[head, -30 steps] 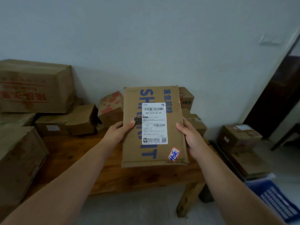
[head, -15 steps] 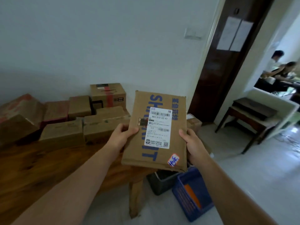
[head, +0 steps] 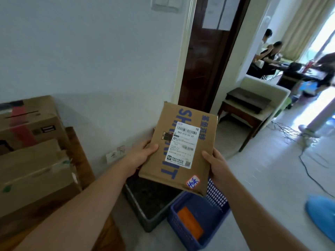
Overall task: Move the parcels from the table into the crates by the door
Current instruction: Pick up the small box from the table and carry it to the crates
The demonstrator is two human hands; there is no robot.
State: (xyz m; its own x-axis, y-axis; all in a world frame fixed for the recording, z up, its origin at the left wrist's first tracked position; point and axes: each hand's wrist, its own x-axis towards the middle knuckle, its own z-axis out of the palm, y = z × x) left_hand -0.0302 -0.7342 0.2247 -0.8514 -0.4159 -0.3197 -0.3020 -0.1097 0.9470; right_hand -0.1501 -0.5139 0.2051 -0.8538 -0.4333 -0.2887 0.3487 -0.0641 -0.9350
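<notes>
1. Cardboard parcel (head: 181,147) hides the far part of the grey crate (head: 150,201); the blue crate (head: 199,220) is cut by my right forearm.
2. I see more boxes (head: 34,160) stacked on the bench (head: 79,156) at left, and the dark door (head: 203,57) behind.
3. My left hand (head: 143,156) and right hand (head: 217,165) clamp the parcel's side edges, fingers hidden underneath.
4. I hold it above both crates, label up, long axis pointing away from me, far end tilted up.
</notes>
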